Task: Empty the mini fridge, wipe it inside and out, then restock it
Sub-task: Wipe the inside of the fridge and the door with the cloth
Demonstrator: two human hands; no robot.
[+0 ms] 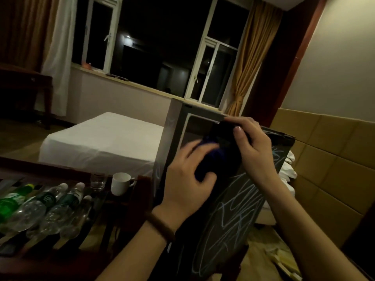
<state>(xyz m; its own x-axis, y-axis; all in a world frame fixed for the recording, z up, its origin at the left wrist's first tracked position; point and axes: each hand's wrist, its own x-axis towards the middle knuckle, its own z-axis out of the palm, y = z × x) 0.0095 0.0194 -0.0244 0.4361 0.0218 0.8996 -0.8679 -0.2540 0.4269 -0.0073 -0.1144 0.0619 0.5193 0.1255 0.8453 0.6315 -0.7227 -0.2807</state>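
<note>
Blue-black cloth [215, 157], bunched and blurred, sits under both hands. The left hand [188, 175] presses flat on its lower end, fingers spread and curled over the fabric; the right hand [249, 145] pinches the upper end, thumb and fingers closed on the cloth against the top edge of the fridge door [239, 201]. That door is a dark panel marked with pale scribbles, and its long axis runs from about one o'clock down to seven o'clock across the view. The cloth lies along that same line, so a wiping stroke would most likely travel down toward seven o'clock, with the left hand already lower and nearer the unwiped scribbled stretch. Behind the door, at eleven o'clock from the hands, stands the pale mini fridge [174, 122], its opening dim and hard to read. Out at eight o'clock the water bottles [50, 207] lie side by side on the dark tabletop [81, 173], with a white mug [121, 183] and a small glass [98, 180] just beyond them. By this layout, emptying looks done and restocking not yet begun.
</note>
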